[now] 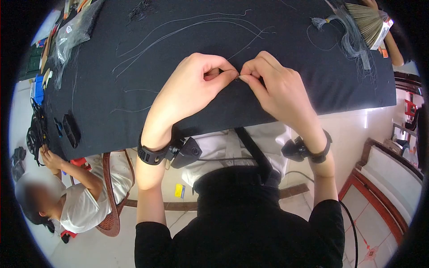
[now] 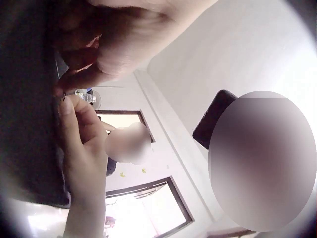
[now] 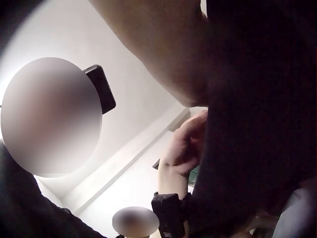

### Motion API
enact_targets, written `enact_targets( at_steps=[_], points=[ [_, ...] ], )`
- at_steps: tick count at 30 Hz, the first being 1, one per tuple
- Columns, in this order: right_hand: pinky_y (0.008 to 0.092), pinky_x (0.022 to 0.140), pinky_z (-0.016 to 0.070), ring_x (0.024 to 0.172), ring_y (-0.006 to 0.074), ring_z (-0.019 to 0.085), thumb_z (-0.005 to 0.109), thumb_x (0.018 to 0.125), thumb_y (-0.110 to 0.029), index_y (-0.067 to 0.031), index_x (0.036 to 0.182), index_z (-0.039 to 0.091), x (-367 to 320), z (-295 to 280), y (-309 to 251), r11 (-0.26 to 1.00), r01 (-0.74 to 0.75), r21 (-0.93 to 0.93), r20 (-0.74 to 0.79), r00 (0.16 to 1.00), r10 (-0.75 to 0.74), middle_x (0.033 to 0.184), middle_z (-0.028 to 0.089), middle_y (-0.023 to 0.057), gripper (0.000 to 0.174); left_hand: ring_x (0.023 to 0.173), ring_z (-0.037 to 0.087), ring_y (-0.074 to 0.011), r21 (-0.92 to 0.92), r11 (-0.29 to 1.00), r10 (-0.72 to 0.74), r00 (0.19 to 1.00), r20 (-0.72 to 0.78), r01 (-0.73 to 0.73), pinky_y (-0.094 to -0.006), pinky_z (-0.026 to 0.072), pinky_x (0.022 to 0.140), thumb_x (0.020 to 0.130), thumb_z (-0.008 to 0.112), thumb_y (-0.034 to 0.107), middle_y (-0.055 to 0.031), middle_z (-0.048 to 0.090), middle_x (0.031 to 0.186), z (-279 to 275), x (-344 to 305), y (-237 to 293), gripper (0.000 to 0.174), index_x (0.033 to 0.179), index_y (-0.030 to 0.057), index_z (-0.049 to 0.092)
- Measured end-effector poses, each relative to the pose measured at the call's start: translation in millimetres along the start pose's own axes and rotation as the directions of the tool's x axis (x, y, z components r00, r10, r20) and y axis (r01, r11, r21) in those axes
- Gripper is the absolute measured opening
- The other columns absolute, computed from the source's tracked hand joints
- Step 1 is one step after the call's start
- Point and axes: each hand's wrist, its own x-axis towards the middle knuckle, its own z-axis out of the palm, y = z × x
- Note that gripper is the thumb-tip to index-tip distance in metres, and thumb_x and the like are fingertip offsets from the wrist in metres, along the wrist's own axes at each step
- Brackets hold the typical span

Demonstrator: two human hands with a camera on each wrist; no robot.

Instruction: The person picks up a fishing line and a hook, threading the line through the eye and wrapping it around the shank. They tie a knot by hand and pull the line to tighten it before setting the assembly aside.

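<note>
Over the black-covered table [image 1: 268, 107], my left hand [image 1: 190, 85] and right hand [image 1: 281, 87] meet at the fingertips. Each pinches a thin grey strand between thumb and forefinger; the pinched part is tiny and mostly hidden by the fingertips. A fine strand [image 1: 243, 49] runs up and away behind the left fingers. In the left wrist view, my left hand [image 2: 133, 39] is above and my right hand [image 2: 84, 153] below, tips together. The right wrist view shows part of my left hand [image 3: 185, 148], its fingertips hidden. Several long loose strands [image 1: 210, 20] lie beyond the hands.
At the far right lie a bundle of grey strands [image 1: 351, 44] and a fan of brownish strips [image 1: 364, 22], near another person's arm [image 1: 393, 47]. A clear plastic bag [image 1: 73, 38] and a black case-like object [image 1: 71, 129] lie left. A seated person [image 1: 89, 205] works at the left edge.
</note>
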Motion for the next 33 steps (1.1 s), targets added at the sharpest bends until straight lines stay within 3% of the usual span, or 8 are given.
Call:
enact_targets(
  at_steps=[3, 15, 18, 21, 33],
  points=[
    [0.0306, 0.048, 0.0450, 0.057, 0.0224, 0.057, 0.059, 0.080, -0.014, -0.0067, 0.078, 0.054, 0.2, 3.3, -3.2, 1.000, -0.023, -0.015, -0.032, 0.999, 0.023, 0.074, 0.052, 0.0049, 0.009, 0.064, 0.049, -0.0025, -0.055, 0.997, 0.047, 0.998, -0.030, -0.048, -0.0189, 0.0395, 0.057, 0.084, 0.058, 0.010, -0.0029, 0.062, 0.072, -0.9, 0.4, -4.1, 0.014, 0.090, -0.0025, 0.063],
    [0.0279, 0.046, 0.0432, 0.053, 0.0181, 0.055, 0.062, 0.076, -0.011, -0.0067, 0.074, 0.055, -2.6, 6.9, -2.6, 1.000, -0.003, 0.031, -0.110, 0.994, 0.006, 0.069, 0.050, 0.0031, 0.009, 0.066, 0.050, -0.0020, -0.105, 0.994, 0.003, 0.999, -0.038, -0.007, -0.0182, 0.0400, 0.058, 0.086, 0.056, 0.011, -0.0014, 0.062, 0.072, 1.1, 0.6, -6.0, 0.015, 0.087, -0.0021, 0.062],
    [0.0279, 0.046, 0.0431, 0.053, 0.0182, 0.055, 0.062, 0.076, -0.010, -0.0063, 0.074, 0.055, -2.1, 7.7, -1.4, 0.999, 0.019, 0.034, -0.125, 0.992, -0.014, 0.069, 0.050, 0.0032, 0.009, 0.066, 0.049, -0.0016, -0.021, 0.996, -0.088, 0.996, 0.009, 0.088, -0.0182, 0.0395, 0.058, 0.086, 0.056, 0.013, -0.0014, 0.062, 0.071, -3.3, 0.6, 0.9, 0.017, 0.087, -0.0025, 0.062],
    [0.0277, 0.046, 0.0431, 0.052, 0.0183, 0.055, 0.063, 0.075, -0.010, -0.0063, 0.073, 0.055, -1.7, 8.5, -1.8, 0.999, 0.022, 0.024, -0.124, 0.992, -0.018, 0.069, 0.050, 0.0033, 0.009, 0.064, 0.047, -0.0015, -0.062, 0.998, -0.014, 1.000, 0.011, 0.014, -0.0182, 0.0381, 0.056, 0.087, 0.056, 0.014, -0.0006, 0.061, 0.070, -0.4, 1.4, -8.6, 0.018, 0.087, -0.0030, 0.062],
    [0.0283, 0.047, 0.0443, 0.053, 0.0201, 0.055, 0.062, 0.074, -0.009, -0.0057, 0.074, 0.055, -3.8, 5.9, -2.3, 0.999, -0.003, 0.032, -0.102, 0.995, 0.006, 0.070, 0.051, 0.0038, 0.008, 0.061, 0.044, 0.0000, -0.146, 0.989, -0.001, 1.000, 0.020, 0.004, -0.0166, 0.0341, 0.053, 0.083, 0.059, 0.007, 0.0020, 0.058, 0.069, 1.3, 0.2, -7.7, 0.011, 0.087, -0.0023, 0.062]
  ],
)
